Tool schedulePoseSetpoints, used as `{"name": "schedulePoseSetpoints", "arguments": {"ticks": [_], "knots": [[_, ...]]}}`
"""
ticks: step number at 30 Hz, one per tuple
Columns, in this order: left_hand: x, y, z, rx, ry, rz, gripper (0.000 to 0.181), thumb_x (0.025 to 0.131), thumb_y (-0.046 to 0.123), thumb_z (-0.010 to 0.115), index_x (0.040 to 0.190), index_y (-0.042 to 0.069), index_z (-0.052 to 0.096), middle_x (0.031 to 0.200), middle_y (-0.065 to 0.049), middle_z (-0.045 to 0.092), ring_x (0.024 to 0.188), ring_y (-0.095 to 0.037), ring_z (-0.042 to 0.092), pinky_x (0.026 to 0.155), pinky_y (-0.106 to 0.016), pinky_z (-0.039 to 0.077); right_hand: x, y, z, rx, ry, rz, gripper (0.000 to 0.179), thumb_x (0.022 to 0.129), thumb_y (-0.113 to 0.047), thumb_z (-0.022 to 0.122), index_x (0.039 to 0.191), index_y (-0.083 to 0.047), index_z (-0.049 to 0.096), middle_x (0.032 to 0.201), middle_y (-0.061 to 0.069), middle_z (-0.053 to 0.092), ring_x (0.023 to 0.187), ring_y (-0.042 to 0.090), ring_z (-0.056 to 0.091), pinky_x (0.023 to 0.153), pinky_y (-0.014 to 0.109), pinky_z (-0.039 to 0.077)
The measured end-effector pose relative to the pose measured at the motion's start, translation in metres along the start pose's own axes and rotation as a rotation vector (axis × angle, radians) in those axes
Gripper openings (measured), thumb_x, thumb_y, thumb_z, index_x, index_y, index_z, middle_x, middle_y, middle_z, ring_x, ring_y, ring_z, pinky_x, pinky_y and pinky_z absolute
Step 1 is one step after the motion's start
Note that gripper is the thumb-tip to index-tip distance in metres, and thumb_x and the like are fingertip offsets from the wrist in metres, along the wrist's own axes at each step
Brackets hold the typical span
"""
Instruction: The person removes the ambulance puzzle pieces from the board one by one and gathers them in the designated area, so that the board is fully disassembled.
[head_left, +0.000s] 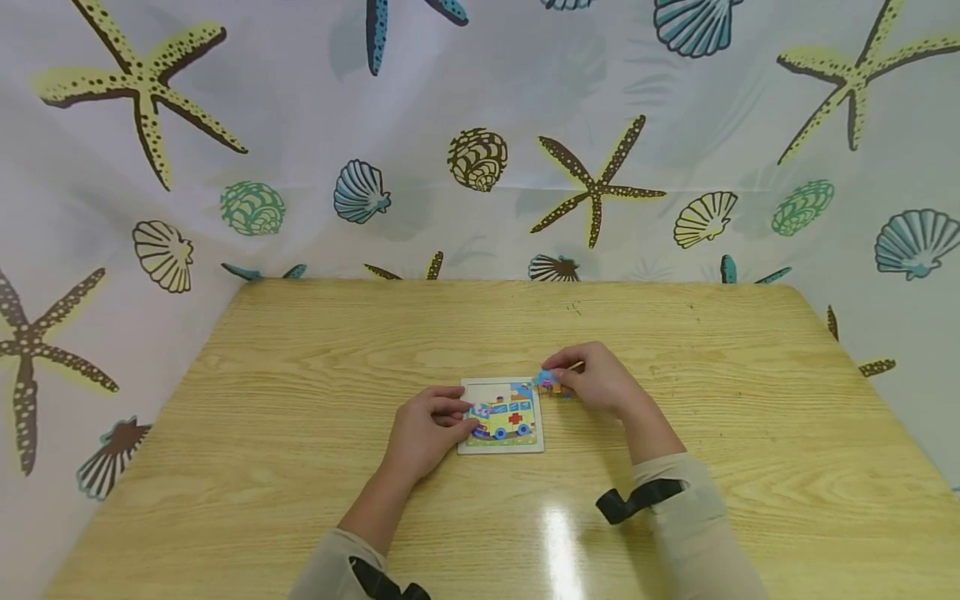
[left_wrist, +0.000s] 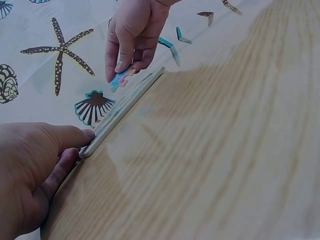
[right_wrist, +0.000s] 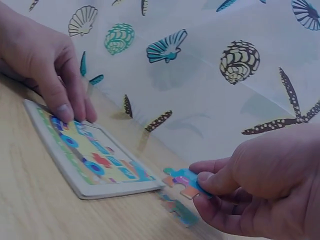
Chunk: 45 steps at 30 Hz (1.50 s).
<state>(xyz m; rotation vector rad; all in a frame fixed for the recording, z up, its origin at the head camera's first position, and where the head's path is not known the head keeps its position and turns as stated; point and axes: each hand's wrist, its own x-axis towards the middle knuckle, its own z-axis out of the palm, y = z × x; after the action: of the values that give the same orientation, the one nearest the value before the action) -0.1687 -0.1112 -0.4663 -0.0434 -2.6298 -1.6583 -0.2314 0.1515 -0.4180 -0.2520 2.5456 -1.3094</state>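
1. Wood-grained tabletop (head_left: pixel 300 350) carries the board (head_left: pixel 501 451) midway between its left and right edges, well in from the far edge.
2. Your left hand (head_left: pixel 423 429) holds the board's left edge, thumb on top; press evenly so it can't skid.
3. Your right hand (head_left: pixel 600 383) pinches a piece (right_wrist: pixel 182 180) between thumb and fingers, just beside the board's far right corner. What looks like a second piece (right_wrist: pixel 181 212) lies beneath it.
4. Turn the piece to suit the pale gap (head_left: pixel 487 390) along the board's far side.
5. Lower it flat; a tilted push could lift the fitted pieces (head_left: pixel 513 419).
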Motion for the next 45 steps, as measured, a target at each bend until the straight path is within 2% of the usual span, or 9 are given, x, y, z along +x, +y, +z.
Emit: {"name": "schedulePoseSetpoints", "arguments": {"ticks": [10, 14, 19, 24, 30, 33, 38, 45], "knots": [[0.0, 0.0, 0.0, 0.014, 0.004, -0.015, 0.019, 0.081, 0.011, 0.083, 0.098, 0.005, 0.079, 0.129, -0.004, 0.065, 0.087, -0.012, 0.068, 0.076, -0.02, 0.058, -0.005, 0.016, -0.028, -0.08, 0.023, 0.073, 0.02, 0.101, -0.009, 0.057, 0.112, -0.005, 0.073, 0.113, 0.015, 0.066, 0.09, 0.022, 0.061, 0.076, 0.027, 0.051], [0.0, -0.001, 0.0, 0.019, 0.006, -0.016, 0.019, 0.081, 0.012, 0.083, 0.098, 0.005, 0.079, 0.129, -0.004, 0.065, 0.087, -0.012, 0.067, 0.076, -0.02, 0.058, -0.005, 0.021, -0.035, -0.039, 0.039, 0.126, 0.021, 0.1, -0.007, 0.058, 0.114, 0.0, 0.072, 0.113, 0.018, 0.065, 0.088, 0.021, 0.062, 0.076, 0.027, 0.053], [0.0, -0.001, 0.001, 0.013, 0.007, -0.021, 0.018, 0.081, 0.012, 0.083, 0.098, 0.006, 0.079, 0.129, -0.003, 0.065, 0.086, -0.012, 0.067, 0.075, -0.019, 0.058, -0.005, 0.025, -0.036, -0.044, 0.056, 0.17, 0.019, 0.096, -0.008, 0.065, 0.109, 0.002, 0.073, 0.109, 0.018, 0.068, 0.088, 0.02, 0.061, 0.073, 0.027, 0.052], [0.0, -0.001, 0.001, 0.01, 0.007, -0.017, 0.018, 0.081, 0.012, 0.083, 0.098, 0.006, 0.079, 0.129, -0.003, 0.065, 0.087, -0.012, 0.067, 0.075, -0.02, 0.058, -0.005, 0.023, -0.033, -0.134, 0.122, 0.186, 0.017, 0.089, -0.012, 0.074, 0.1, 0.001, 0.075, 0.105, 0.017, 0.07, 0.091, 0.024, 0.06, 0.076, 0.031, 0.051], [0.001, -0.001, 0.0, 0.002, 0.004, -0.011, 0.018, 0.081, 0.011, 0.083, 0.098, 0.005, 0.079, 0.129, -0.004, 0.065, 0.087, -0.013, 0.067, 0.075, -0.02, 0.058, -0.007, 0.019, -0.031, -0.223, 0.168, 0.234, 0.013, 0.087, -0.013, 0.076, 0.093, -0.002, 0.075, 0.1, 0.015, 0.07, 0.087, 0.024, 0.06, 0.073, 0.032, 0.051], [0.001, -0.001, 0.0, 0.005, 0.002, -0.009, 0.018, 0.081, 0.011, 0.083, 0.097, 0.006, 0.079, 0.129, -0.004, 0.066, 0.087, -0.012, 0.067, 0.075, -0.02, 0.058, -0.007, 0.02, -0.031, -0.201, 0.151, 0.231, 0.014, 0.09, -0.014, 0.072, 0.096, -0.002, 0.074, 0.1, 0.015, 0.069, 0.086, 0.023, 0.058, 0.072, 0.03, 0.049], [0.0, -0.002, 0.0, 0.002, -0.001, -0.01, 0.018, 0.081, 0.011, 0.083, 0.098, 0.006, 0.079, 0.129, -0.003, 0.066, 0.087, -0.012, 0.067, 0.075, -0.019, 0.057, -0.008, 0.018, -0.033, -0.159, 0.133, 0.205, 0.022, 0.096, -0.025, 0.067, 0.101, -0.004, 0.072, 0.099, 0.01, 0.068, 0.085, 0.021, 0.057, 0.071, 0.03, 0.047], [0.0, -0.002, 0.0, -0.002, -0.003, -0.008, 0.018, 0.081, 0.011, 0.083, 0.098, 0.006, 0.079, 0.129, -0.003, 0.065, 0.087, -0.012, 0.067, 0.075, -0.02, 0.058, -0.007, 0.007, -0.022, -0.083, 0.074, 0.1, 0.022, 0.097, -0.025, 0.066, 0.104, -0.005, 0.072, 0.095, 0.01, 0.067, 0.079, 0.022, 0.059, 0.066, 0.028, 0.047]]}}
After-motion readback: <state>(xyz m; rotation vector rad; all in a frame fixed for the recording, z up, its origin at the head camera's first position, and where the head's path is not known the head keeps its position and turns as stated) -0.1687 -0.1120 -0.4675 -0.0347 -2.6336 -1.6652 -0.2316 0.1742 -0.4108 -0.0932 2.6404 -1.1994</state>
